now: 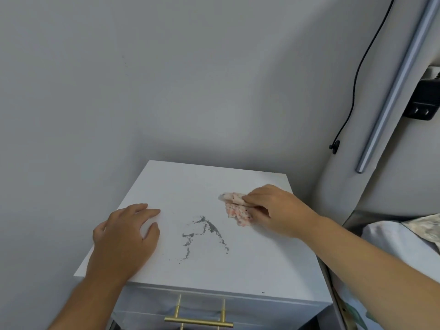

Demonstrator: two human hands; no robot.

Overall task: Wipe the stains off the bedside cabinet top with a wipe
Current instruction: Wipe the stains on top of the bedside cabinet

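Pressing a crumpled wipe (237, 209) onto the cabinet top (190, 186), the right hand (273, 210) grips it w/ fingers curled, near the right-rear part of the surface. Wipe is white w/ pink-red blotches. Left hand (123, 236) lies flat & empty, fingers spread, on the left side of the top. Grey stain (204, 232) sits between both hands, just beside the wipe, not touching it. Brass handle (198, 321) shows on the front below.
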